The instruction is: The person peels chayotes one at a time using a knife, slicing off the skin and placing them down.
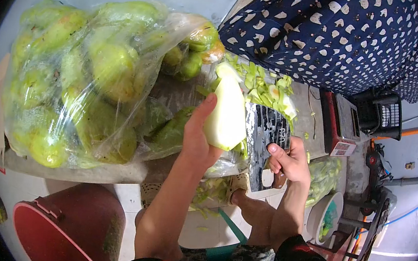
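My left hand (201,137) is closed around a peeled, pale green papaya (227,114), with my thumb along its left side. The fruit is upright and tilted, its narrow end pointing away from me. My right hand (290,159) grips a broad black-and-silver cleaver (264,141) just right of the fruit; my fingers partly hide its handle. The cleaver's left edge is close to the papaya, and I cannot tell whether they touch. Green peelings (262,85) lie in a heap on the work surface behind the fruit and blade.
A clear plastic bag (144,88) of several unpeeled green papayas (111,69) fills the left of the table. Below stands a red bin (77,218). To the right are a red scale (342,124), a black basket (390,116) and a white bucket (318,216). Navy printed cloth (331,36) hangs opposite.
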Demonstrator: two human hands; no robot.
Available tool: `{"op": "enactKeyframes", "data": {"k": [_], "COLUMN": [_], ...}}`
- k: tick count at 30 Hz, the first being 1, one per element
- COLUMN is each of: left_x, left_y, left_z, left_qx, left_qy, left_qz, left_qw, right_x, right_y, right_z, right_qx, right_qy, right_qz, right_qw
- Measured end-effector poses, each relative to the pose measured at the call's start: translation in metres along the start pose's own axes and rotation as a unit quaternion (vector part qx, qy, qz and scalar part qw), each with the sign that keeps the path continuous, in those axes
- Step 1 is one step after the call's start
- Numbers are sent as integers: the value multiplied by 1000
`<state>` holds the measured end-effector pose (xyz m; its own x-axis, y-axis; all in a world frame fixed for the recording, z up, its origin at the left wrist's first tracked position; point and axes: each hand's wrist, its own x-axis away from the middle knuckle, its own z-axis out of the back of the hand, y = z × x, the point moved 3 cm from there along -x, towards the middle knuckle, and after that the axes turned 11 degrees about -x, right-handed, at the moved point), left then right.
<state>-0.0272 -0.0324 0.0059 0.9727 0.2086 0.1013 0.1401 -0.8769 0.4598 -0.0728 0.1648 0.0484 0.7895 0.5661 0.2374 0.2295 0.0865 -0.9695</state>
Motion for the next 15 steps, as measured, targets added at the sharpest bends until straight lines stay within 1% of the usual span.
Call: {"op": "enactKeyframes", "data": {"k": [2, 8, 12, 15], "left_x": [1, 2, 4, 3], "left_y": [-1, -13, -38, -44], "left_z": [0, -5, -2, -6], "left_qx": [-6, 10, 24, -17], "left_qy": [13, 7, 12, -1], "left_qz": [7, 12, 23, 37], "left_qw": [1000, 1000, 999, 999], "right_x": [-2, -3, -5, -5], "right_y": [1, 3, 3, 3], "right_z": [-2, -5, -11, -9], "right_qx": [-14, -13, -33, -35], "right_qy": [-3, -9, 8, 14], "right_qz": [-1, 21, 47, 52], "right_qw": [1000, 1000, 998, 998]}}
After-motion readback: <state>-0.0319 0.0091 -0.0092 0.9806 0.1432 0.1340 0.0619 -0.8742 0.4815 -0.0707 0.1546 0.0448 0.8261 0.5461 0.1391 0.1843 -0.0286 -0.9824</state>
